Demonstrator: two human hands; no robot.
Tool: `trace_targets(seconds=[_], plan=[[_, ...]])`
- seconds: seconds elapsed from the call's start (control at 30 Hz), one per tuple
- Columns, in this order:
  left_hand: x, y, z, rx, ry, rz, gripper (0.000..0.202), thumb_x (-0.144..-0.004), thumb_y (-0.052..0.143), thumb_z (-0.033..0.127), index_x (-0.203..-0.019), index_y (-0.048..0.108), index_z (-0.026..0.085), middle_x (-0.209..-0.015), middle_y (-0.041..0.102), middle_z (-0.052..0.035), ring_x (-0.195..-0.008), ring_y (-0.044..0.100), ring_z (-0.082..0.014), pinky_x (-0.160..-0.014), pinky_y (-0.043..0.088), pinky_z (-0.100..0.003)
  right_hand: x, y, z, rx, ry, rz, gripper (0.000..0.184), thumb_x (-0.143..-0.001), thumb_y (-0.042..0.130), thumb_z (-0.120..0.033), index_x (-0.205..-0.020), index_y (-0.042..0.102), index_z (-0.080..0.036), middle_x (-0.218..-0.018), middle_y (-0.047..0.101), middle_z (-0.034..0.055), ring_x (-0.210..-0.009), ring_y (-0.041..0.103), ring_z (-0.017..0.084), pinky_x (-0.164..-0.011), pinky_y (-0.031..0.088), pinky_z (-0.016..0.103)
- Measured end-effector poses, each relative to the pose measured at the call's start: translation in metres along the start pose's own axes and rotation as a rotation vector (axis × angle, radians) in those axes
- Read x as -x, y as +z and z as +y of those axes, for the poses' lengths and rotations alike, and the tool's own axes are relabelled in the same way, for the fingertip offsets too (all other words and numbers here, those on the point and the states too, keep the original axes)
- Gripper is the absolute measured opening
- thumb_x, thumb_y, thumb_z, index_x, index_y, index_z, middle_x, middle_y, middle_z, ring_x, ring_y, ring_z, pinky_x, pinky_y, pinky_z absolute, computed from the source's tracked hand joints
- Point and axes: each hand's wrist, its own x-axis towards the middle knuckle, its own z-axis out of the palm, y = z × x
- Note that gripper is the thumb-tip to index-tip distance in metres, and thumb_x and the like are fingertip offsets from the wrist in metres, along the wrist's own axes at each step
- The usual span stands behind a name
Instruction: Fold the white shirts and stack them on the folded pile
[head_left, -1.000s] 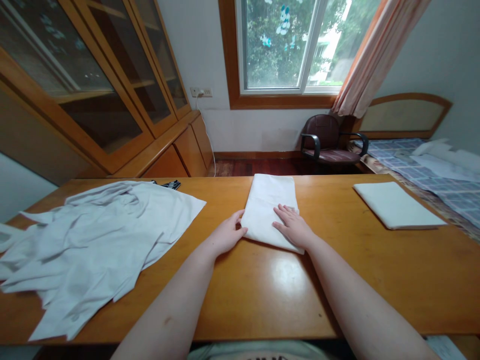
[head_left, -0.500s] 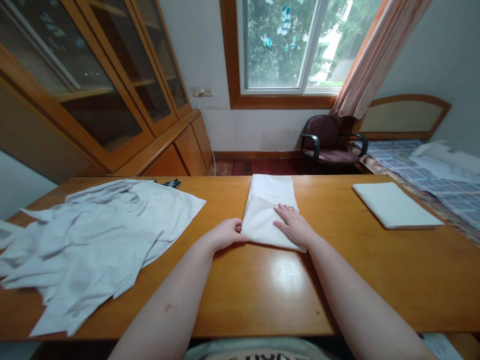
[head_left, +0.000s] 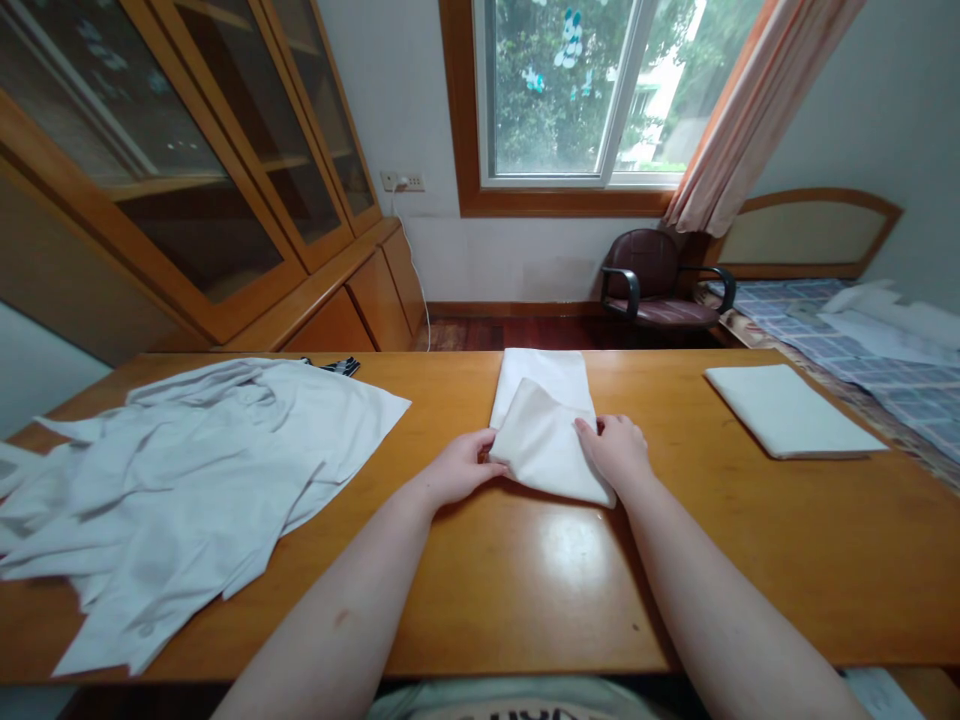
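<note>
A folded white garment lies on the table in front of me, its near part doubled back over a flat far part. The raised flap is slightly rumpled and its corner points away from me. My left hand pinches the garment's left edge between thumb and fingers. At the right edge, my right hand has its fingers curled around the cloth, the thumb on top. Part of the right edge is hidden under that hand.
Loose white shirts lie spread over the left of the wooden table, a button showing. A neatly folded white cloth rests on the right. Beyond the table stand an armchair, a glass-door cabinet and a bed.
My right hand has gone from lying flat on the garment to gripping its right edge. My left hand has shifted slightly inward, and the flap has lifted and creased.
</note>
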Motion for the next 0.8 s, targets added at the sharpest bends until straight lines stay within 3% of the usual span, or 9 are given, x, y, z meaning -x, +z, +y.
trace_targets(seconds=[0.1,0.23,0.33,0.5,0.67,0.8], plan=[[0.001,-0.001,-0.002,-0.009,-0.004,-0.046,0.031,-0.071,0.067,0.029,-0.098,0.065,0.015,-0.102,0.069,-0.0043,-0.098,0.061,-0.0228,-0.087,0.046,-0.033,-0.001,-0.002,0.001,0.03,-0.014,-0.041,0.053,-0.081,0.044,-0.058,-0.094,0.068,-0.012,-0.099,0.062,0.0198,-0.095,0.055,0.032,-0.081,0.041,0.042],[0.002,-0.006,-0.005,-0.165,-0.098,-0.076,0.028,-0.069,0.067,0.034,-0.09,0.068,0.016,-0.09,0.071,-0.0039,-0.087,0.064,-0.0232,-0.078,0.048,-0.031,-0.002,-0.001,0.001,-0.023,-0.028,-0.009,0.036,-0.08,0.051,-0.047,-0.088,0.065,-0.015,-0.095,0.064,0.0149,-0.091,0.057,0.027,-0.077,0.04,0.035],[0.002,-0.01,-0.005,-0.265,-0.162,-0.069,0.031,-0.065,0.069,0.039,-0.086,0.069,0.016,-0.085,0.071,-0.0041,-0.081,0.063,-0.023,-0.073,0.047,-0.029,0.0,0.0,0.0,-0.191,-0.021,0.011,0.028,-0.083,0.048,-0.041,-0.089,0.061,-0.016,-0.088,0.066,0.0109,-0.08,0.058,0.022,-0.068,0.04,0.03],[0.004,-0.017,-0.005,-0.28,-0.191,-0.057,0.035,-0.063,0.067,0.048,-0.077,0.067,0.015,-0.075,0.067,-0.0022,-0.069,0.059,-0.0193,-0.062,0.043,-0.025,0.001,0.003,0.001,-0.475,-0.042,0.088,0.032,-0.086,0.04,-0.043,-0.095,0.056,-0.017,-0.087,0.066,0.008,-0.075,0.058,0.02,-0.064,0.04,0.027],[0.002,-0.015,-0.009,-0.311,-0.199,0.043,0.038,-0.067,0.06,0.053,-0.061,0.061,0.016,-0.06,0.058,0.001,-0.063,0.054,-0.017,-0.059,0.04,-0.025,-0.008,0.005,0.006,-0.395,-0.101,-0.127,0.026,-0.08,0.051,-0.042,-0.084,0.059,-0.018,-0.08,0.066,0.0048,-0.073,0.058,0.019,-0.062,0.039,0.025],[-0.001,-0.01,-0.009,-0.322,-0.132,0.127,0.039,-0.072,0.056,0.053,-0.064,0.062,0.015,-0.061,0.057,0.0009,-0.065,0.054,-0.0176,-0.061,0.041,-0.026,-0.011,0.005,0.005,-0.23,-0.06,-0.111,0.024,-0.086,0.045,-0.037,-0.087,0.058,-0.017,-0.087,0.066,0.0093,-0.079,0.059,0.02,-0.062,0.037,0.026]])
